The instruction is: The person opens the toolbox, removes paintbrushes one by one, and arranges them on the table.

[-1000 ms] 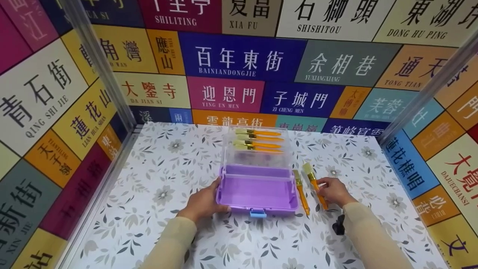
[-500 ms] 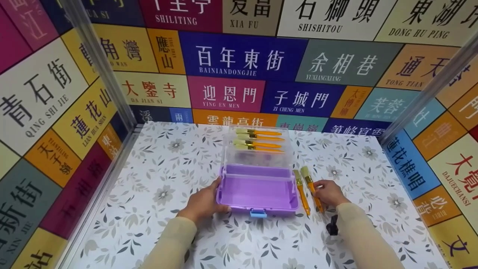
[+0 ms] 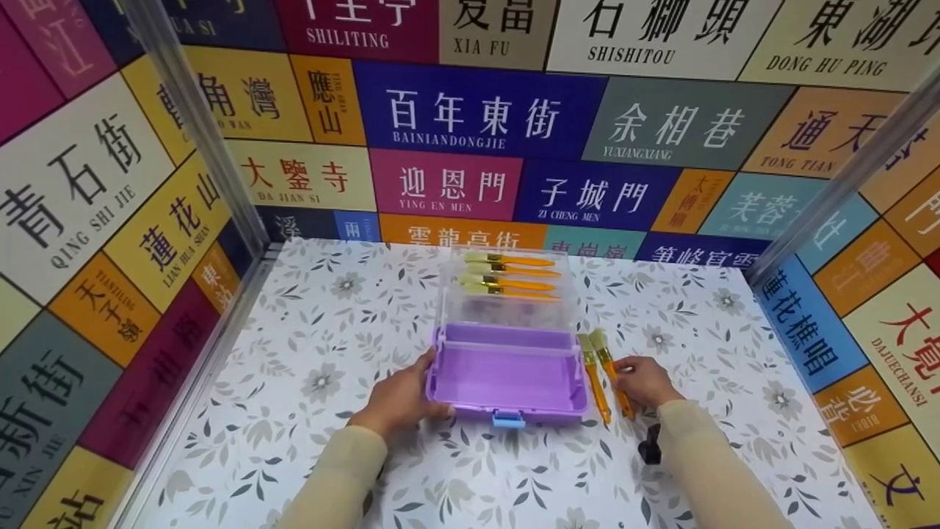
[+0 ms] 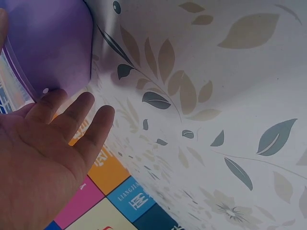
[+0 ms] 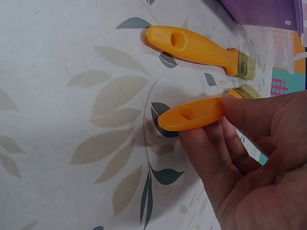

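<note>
A purple plastic box (image 3: 507,378) with a blue latch (image 3: 508,419) stands with its clear lid (image 3: 507,314) tipped back. My left hand (image 3: 400,402) rests on the box's left side, its thumb at the near corner. The left wrist view shows its fairly straight fingers, some touching the purple wall (image 4: 60,43). Between thumb and fingers, my right hand (image 3: 646,382) pinches the orange handle of a paintbrush (image 5: 192,115). That brush points bristles away, low over the table. Another paintbrush (image 5: 196,47) lies just left of it, beside the box.
Several orange-handled paintbrushes (image 3: 507,283) lie across the far part of the open lid. A floral-patterned cloth (image 3: 294,441) covers the table. Walls with colourful sign panels (image 3: 477,110) enclose the back and both sides.
My right hand has moved left with the pinched paintbrush, bringing it lower and close beside the other brush on the table. My left hand and the box have stayed in place.
</note>
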Tool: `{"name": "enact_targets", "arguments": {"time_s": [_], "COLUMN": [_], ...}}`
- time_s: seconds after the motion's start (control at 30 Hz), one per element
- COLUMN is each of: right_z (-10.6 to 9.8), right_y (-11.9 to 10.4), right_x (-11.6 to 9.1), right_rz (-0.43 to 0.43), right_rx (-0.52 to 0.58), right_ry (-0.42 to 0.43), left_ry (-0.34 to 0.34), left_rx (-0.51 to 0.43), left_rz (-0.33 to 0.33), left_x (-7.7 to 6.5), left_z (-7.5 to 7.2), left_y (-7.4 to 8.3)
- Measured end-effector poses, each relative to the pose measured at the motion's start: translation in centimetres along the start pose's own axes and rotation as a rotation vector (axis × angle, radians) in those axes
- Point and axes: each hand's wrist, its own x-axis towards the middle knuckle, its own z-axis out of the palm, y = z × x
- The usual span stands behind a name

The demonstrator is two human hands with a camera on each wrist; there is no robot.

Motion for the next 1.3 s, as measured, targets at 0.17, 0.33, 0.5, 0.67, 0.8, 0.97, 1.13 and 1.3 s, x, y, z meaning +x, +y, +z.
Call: {"name": "enact_targets", "arguments": {"time_s": [0.17, 0.33, 0.5, 0.67, 0.8, 0.97, 1.13, 1.3], "right_z": [0.06, 0.07, -0.01, 0.04, 0.07, 0.10, 0.07, 0.07], "right_y": [0.08, 0.07, -0.21, -0.45, -0.48, -0.51, -0.46, -0.19], "right_x": [0.31, 0.29, 0.25, 0.15, 0.21, 0.39, 0.37, 0.15], "right_rz": [0.003, -0.019, -0.013, 0.001, 0.021, 0.053, 0.054, 0.020], "right_rx": [-0.005, 0.020, 0.017, -0.036, -0.053, -0.059, -0.069, -0.083], "right_ry": [0.003, 0.016, 0.012, 0.012, 0.010, -0.004, -0.003, 0.014], "left_ry": [-0.001, 0.006, 0.016, 0.008, 0.006, -0.001, -0.005, -0.011], "left_rx": [-0.003, 0.000, 0.018, 0.012, 0.007, -0.010, -0.017, 0.000], "left_rz": [-0.007, 0.011, 0.023, 0.007, 0.002, -0.006, -0.011, -0.016], "left_x": [-0.04, 0.07, 0.17, 0.26, 0.23, 0.17, 0.23, 0.28], "left_z": [-0.10, -0.08, -0.06, 0.02, 0.05, 0.10, 0.16, 0.34], "left_y": [0.00, -0.19, -0.25, -0.27, -0.21, -0.21, -0.31, -0.41]}}
